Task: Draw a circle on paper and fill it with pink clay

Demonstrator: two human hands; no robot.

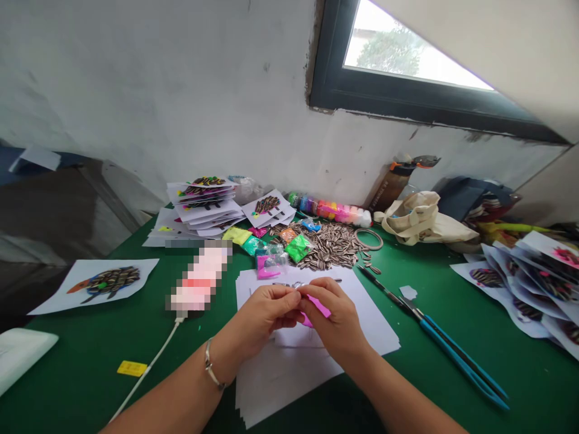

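My left hand [266, 310] and my right hand [337, 319] meet above the stacked white paper [266, 386], thumbs and fingertips pinched together. What they pinch is small and mostly covered by the fingers. A bit of shiny clear plastic [297, 284] shows just beyond the fingertips. Bright pink material [319, 306] shows through the gap in my right hand and beneath its thumb; whether it is held or lying on the paper I cannot tell. Farther back, a pink clay packet [268, 267] lies at the paper's far edge, beside green [298, 247] and yellow [236, 235] packets.
Striped sunflower seeds [335, 241] lie in a heap behind the paper, near a tape ring [368, 239]. Blue-handled tweezers [461, 355] rest at right. Seed-decorated cards stand in piles at left [205, 208] and right [538, 283]. A white cable [154, 361] crosses the left side.
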